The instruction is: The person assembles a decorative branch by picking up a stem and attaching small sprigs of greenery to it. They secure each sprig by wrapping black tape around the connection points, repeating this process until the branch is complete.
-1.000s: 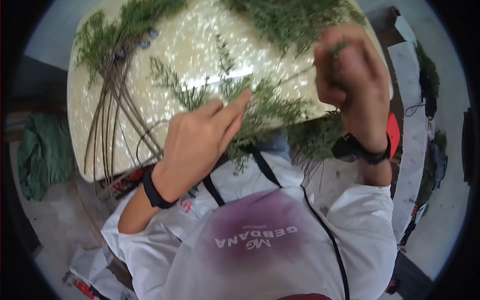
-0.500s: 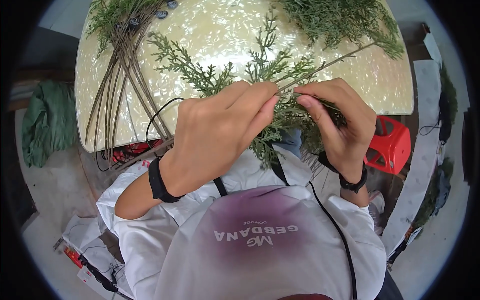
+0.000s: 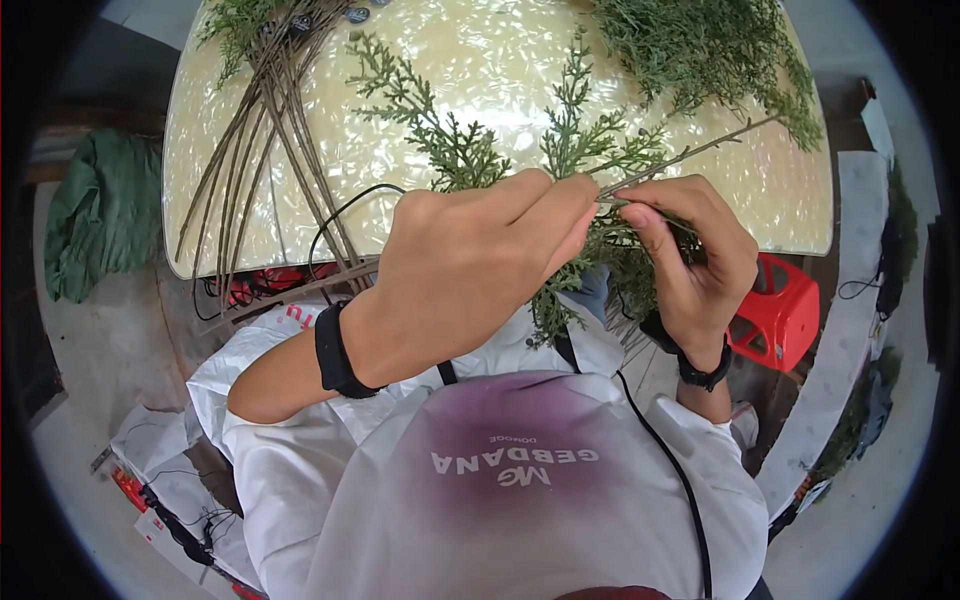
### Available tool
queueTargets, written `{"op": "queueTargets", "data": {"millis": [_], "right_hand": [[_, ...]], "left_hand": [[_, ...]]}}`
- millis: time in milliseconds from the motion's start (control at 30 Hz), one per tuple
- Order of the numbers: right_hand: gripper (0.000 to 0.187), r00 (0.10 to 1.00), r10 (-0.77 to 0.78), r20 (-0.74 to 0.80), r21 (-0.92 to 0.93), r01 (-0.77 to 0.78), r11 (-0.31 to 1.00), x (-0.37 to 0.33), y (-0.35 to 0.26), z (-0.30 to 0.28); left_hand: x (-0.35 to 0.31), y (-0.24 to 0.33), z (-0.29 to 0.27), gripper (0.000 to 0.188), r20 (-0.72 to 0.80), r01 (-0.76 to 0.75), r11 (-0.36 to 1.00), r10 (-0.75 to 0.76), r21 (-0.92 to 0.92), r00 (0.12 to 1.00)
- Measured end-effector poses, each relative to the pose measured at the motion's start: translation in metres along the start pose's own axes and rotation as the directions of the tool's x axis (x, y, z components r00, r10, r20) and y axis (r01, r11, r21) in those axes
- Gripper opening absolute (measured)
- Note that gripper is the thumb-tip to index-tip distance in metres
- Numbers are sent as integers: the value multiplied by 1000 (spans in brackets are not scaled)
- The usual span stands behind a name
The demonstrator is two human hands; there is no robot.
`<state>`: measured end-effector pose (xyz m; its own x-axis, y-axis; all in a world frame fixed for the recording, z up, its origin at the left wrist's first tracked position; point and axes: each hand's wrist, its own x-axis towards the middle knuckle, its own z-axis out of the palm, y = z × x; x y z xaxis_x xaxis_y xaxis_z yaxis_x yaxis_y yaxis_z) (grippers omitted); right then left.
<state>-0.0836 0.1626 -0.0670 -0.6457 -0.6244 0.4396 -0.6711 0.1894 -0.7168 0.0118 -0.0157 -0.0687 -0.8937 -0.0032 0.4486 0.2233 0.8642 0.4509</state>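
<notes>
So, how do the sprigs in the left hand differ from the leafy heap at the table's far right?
The sprigs fan out into separate fronds, with tabletop showing between them; the heap is a dense tangle. The left hand grips the sprigs; the heap lies there with no hand on it. Both have green, feathery foliage.

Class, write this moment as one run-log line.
left hand: pinching conifer sprigs | right hand: fingers close beside, grip unclear | table: bare stems left, conifer pile right
</notes>
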Motion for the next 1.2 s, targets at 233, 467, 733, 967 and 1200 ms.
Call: {"op": "queueTargets", "data": {"millis": [233, 467, 733, 967, 1200], "right_hand": [[15, 1000, 11, -2, 2, -11, 1000, 0, -2, 1], [15, 1000, 22, -21, -1, -22, 1000, -2, -1, 5], [15, 1000, -27, 2, -49, 27, 998, 1, -1, 4], [15, 1000, 0, -3, -29, 0, 1000, 3, 0, 7], [14, 1000, -20, -10, -13, 20, 1000, 6, 2, 5]], "left_hand": [[0, -3, 1, 17, -26, -6, 1000, 6, -16, 1000], [-2, -5, 3, 19, -32, -6, 1000, 6, -1, 999], [-2, -5, 2, 21, -35, -9, 1000, 9, 9, 999], [-2, -6, 5, 21, -46, -2, 1000, 1, -23, 999], [1, -7, 4, 24, -37, -2, 995, -1, -99, 999]]}}
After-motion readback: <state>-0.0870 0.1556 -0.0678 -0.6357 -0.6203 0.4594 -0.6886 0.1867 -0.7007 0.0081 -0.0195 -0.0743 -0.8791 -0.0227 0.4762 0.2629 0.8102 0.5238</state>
